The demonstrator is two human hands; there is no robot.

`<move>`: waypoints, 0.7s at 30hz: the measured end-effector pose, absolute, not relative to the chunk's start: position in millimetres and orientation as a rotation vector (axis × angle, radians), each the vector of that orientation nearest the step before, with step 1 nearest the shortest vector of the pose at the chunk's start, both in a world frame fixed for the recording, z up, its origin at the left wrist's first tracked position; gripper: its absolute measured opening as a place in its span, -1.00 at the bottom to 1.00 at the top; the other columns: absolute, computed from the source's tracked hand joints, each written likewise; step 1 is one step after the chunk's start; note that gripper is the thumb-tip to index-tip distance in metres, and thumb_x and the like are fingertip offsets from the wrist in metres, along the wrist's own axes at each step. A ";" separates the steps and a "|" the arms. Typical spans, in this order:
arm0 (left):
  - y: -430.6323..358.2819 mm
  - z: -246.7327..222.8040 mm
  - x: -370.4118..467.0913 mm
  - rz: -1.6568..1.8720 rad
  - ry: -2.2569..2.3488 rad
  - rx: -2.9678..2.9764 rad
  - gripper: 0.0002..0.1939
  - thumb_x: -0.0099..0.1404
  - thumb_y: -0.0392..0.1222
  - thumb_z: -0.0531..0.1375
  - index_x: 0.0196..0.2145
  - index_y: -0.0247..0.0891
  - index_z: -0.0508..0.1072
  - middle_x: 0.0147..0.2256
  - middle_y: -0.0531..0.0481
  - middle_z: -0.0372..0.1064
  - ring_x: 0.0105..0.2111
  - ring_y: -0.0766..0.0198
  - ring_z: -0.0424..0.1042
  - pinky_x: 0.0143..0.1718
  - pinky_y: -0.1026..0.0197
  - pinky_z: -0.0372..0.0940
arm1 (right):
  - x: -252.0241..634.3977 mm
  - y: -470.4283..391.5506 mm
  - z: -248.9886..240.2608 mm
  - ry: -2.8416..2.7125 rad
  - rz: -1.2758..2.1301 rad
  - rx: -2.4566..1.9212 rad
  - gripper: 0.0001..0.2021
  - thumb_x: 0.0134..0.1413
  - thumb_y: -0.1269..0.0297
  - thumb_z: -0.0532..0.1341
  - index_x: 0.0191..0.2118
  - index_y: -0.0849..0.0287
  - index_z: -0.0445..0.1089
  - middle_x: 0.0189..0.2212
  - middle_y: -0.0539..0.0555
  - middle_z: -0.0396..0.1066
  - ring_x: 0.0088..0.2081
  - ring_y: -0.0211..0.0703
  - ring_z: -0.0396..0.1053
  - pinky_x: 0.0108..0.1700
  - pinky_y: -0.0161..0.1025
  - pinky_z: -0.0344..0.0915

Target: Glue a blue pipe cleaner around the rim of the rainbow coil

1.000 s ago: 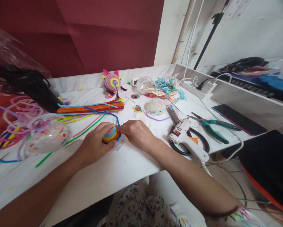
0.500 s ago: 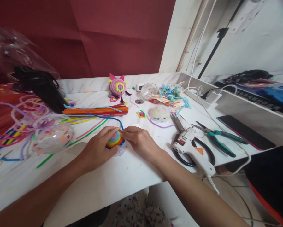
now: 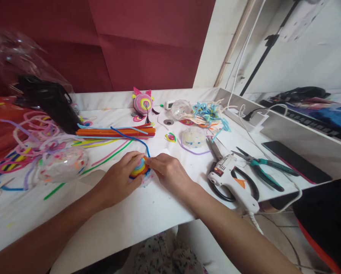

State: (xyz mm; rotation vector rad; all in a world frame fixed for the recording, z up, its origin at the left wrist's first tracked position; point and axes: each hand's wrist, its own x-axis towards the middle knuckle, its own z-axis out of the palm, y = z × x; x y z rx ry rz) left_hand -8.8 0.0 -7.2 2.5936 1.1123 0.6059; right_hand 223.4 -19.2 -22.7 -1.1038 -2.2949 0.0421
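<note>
Hands (image 3: pixel 143 175) cup the rainbow disc (image 3: pixel 138 167) near the table's front edge (image 3: pixel 147 232).

On the tabletop (image 3: pixel 107 224), the wound piece (image 3: pixel 139 166) sits between my left hand (image 3: pixel 116 179) and right hand (image 3: pixel 172 171), its stem (image 3: pixel 144 144) running back over the bundle (image 3: pixel 96 133). Behind the bundle sits the ball (image 3: pixel 143 103). To my right, the glue gun (image 3: pixel 236 183) lies across the scissors (image 3: pixel 215 149); the pliers (image 3: pixel 263 165) are right of it, the phone (image 3: pixel 297 161) farther right. A tangle (image 3: pixel 33 133) lies at my left.
</note>
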 end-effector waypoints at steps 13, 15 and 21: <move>-1.3 -9.7 -11.0 0.612 1.111 2.638 -0.47 0.59 0.06 0.10 0.39 -0.13 0.39 0.40 -0.20 0.40 0.37 -0.14 0.48 0.41 -0.17 0.46 | 231.3 -15.1 -30.6 -2.154 0.087 -0.981 -0.70 0.53 0.49 0.25 0.19 0.20 0.67 -0.14 0.24 0.75 -0.14 0.01 0.68 -0.09 -0.16 0.58; -1.1 -10.0 -11.5 0.601 1.101 2.650 -0.48 0.62 0.07 0.09 0.40 -0.13 0.38 0.39 -0.21 0.40 0.37 -0.13 0.47 0.41 -0.17 0.45 | 231.7 -15.2 -30.7 -2.149 0.099 -0.987 -0.71 0.52 0.47 0.27 0.18 0.19 0.67 -0.13 0.24 0.75 -0.12 0.00 0.68 -0.08 -0.16 0.59; -0.5 -9.1 -12.9 0.618 1.046 2.661 -0.51 0.64 0.06 0.08 0.40 -0.12 0.37 0.39 -0.22 0.41 0.35 -0.13 0.49 0.38 -0.18 0.49 | 234.0 -16.5 -28.1 -2.162 0.153 -0.980 -0.70 0.48 0.51 0.29 0.17 0.18 0.67 -0.12 0.23 0.75 -0.09 0.03 0.68 -0.05 -0.13 0.60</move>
